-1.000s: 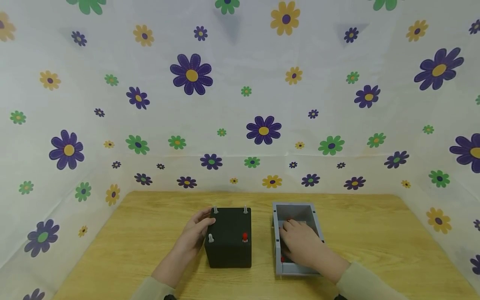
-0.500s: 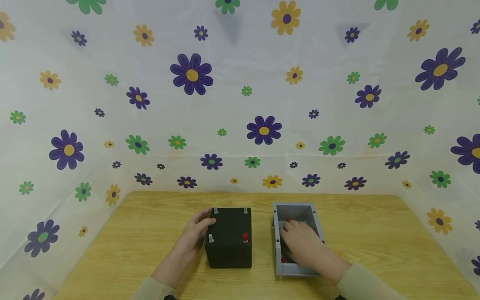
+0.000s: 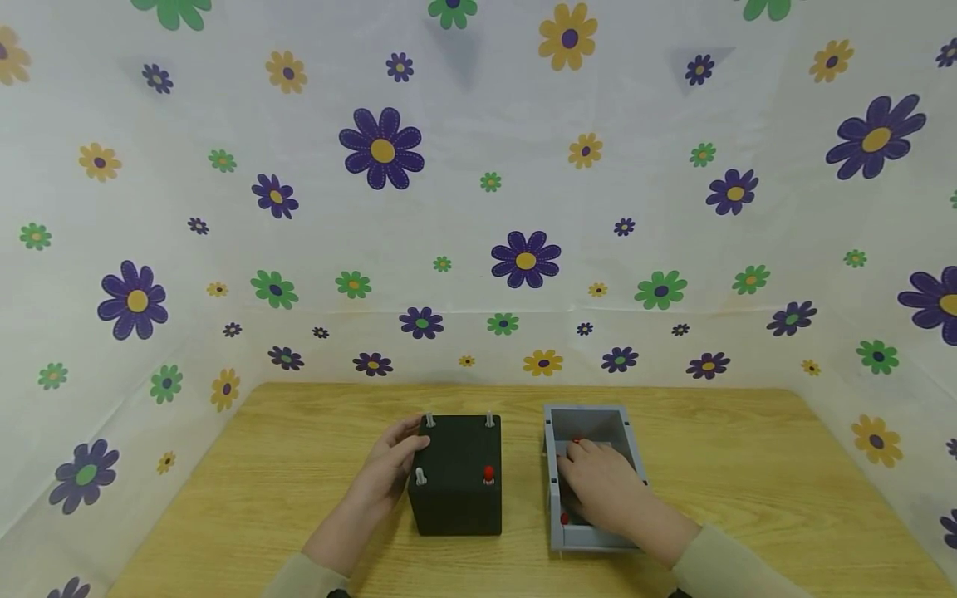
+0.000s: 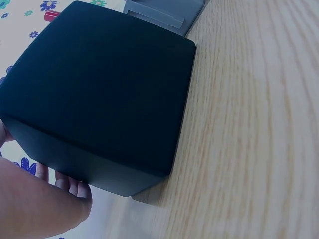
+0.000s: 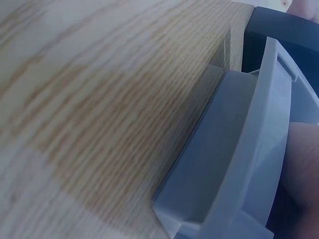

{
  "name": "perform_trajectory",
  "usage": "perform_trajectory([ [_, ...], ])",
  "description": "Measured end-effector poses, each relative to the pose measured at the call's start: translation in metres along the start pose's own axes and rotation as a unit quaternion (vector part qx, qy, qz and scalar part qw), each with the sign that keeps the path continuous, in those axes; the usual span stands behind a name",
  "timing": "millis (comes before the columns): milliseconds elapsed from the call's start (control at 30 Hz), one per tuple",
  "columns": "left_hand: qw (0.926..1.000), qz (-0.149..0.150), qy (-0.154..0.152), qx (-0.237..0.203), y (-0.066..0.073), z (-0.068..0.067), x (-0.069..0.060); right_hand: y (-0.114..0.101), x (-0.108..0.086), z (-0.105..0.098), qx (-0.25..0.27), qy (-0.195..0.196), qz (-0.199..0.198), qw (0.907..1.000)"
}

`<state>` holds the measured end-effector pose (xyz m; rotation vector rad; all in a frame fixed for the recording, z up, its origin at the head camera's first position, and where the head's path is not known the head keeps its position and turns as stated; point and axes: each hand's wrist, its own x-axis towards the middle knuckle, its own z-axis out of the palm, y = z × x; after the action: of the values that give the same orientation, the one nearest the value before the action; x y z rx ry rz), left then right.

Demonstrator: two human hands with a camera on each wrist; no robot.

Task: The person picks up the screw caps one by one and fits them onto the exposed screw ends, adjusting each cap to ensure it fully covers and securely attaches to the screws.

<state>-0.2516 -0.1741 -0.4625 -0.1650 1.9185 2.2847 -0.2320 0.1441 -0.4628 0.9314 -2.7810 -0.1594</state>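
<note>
A black box (image 3: 458, 457) stands on the table with an upright metal post at each top corner that shows. Its near right post carries a red cap (image 3: 488, 473), while the other posts are bare metal. My left hand (image 3: 385, 472) holds the box at its left side, thumb over the top edge and fingers against the side. To the right is a grey bin (image 3: 591, 538), open at the top. My right hand (image 3: 601, 486) reaches down inside it, its fingertips hidden. Small red pieces (image 3: 564, 518) show beside that hand in the bin.
Box and bin stand a short gap apart on a wood-grain table (image 3: 718, 465). A white flower-print cloth (image 3: 478, 216) hangs behind and along both sides. The bin's raised walls surround the right hand.
</note>
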Motion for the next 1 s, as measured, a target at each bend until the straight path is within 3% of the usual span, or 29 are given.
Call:
perform_trajectory([
  [733, 0.9999, 0.005, -0.003, 0.01, -0.0007, -0.0009, 0.0004, 0.0052, -0.0009, -0.006, -0.019, 0.033, -0.02, 0.9991],
  [1000, 0.9999, 0.0, 0.003, 0.011, -0.0002, -0.0004, -0.0001, 0.0072, -0.001, -0.0099, -0.015, 0.023, -0.029, 0.9992],
])
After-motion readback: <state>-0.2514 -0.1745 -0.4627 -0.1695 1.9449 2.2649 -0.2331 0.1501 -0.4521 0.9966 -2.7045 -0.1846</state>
